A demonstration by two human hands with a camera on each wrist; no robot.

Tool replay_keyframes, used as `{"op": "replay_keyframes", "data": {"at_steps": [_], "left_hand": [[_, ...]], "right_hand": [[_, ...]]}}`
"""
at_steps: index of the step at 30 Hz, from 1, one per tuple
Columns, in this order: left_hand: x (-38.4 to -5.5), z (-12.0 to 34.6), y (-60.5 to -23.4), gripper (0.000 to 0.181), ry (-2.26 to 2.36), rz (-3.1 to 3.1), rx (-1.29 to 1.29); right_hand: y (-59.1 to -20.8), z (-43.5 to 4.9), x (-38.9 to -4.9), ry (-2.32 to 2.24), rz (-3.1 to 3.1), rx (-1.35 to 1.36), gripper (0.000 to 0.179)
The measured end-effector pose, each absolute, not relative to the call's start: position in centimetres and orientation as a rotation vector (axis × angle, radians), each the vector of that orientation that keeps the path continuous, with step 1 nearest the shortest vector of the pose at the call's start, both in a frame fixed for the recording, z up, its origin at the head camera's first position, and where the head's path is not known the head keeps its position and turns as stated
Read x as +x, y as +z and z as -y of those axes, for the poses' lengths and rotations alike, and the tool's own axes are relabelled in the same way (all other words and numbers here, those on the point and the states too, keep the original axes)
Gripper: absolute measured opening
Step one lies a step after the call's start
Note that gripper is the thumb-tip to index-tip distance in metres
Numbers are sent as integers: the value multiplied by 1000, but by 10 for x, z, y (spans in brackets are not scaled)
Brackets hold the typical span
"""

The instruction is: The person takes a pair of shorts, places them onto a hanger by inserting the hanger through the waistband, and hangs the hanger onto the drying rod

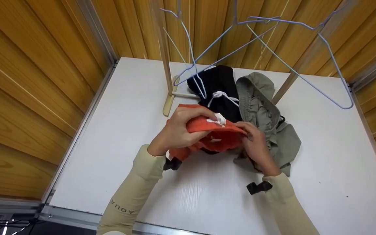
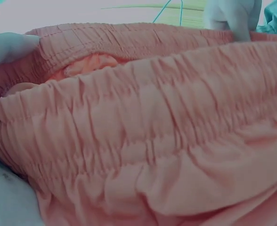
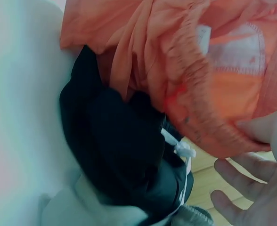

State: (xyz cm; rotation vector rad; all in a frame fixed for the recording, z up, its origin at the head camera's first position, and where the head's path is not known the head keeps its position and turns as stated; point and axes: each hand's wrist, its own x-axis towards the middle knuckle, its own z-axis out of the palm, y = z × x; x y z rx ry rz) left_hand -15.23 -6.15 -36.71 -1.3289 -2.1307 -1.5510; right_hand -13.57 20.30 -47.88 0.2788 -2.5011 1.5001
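Note:
Both hands hold a pair of orange shorts (image 1: 199,125) by the gathered elastic waistband (image 2: 143,108), above the table. My left hand (image 1: 176,130) grips the band's left side, thumb and fingers on either side of the cloth. A white drawstring (image 1: 220,119) shows at the band near those fingers. At the right end of the band, my right hand (image 1: 255,143) pinches the edge between thumb and index finger, as the right wrist view shows; its other fingers are spread. The waist opening faces me, and a white label (image 3: 203,39) shows inside.
Black shorts (image 1: 217,78) with a white cord lie behind the orange ones. Grey-green shorts (image 1: 261,109) lie crumpled to their right. Over them, blue wire hangers (image 1: 209,45) hang from a wooden rack (image 1: 167,65) on the white table (image 1: 103,143). Wood-panelled walls stand around.

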Motion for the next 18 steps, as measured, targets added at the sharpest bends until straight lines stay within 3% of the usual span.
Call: {"op": "replay_keyframes", "data": {"at_steps": [9, 18], "left_hand": [[-151, 66, -364, 18, -1562, 2164, -1312], [-151, 72, -361, 23, -1612, 2210, -1261]], "right_hand": [[-460, -211, -111, 1572, 2258, 306, 21], [-448, -236, -101, 1484, 2272, 150, 25]]}}
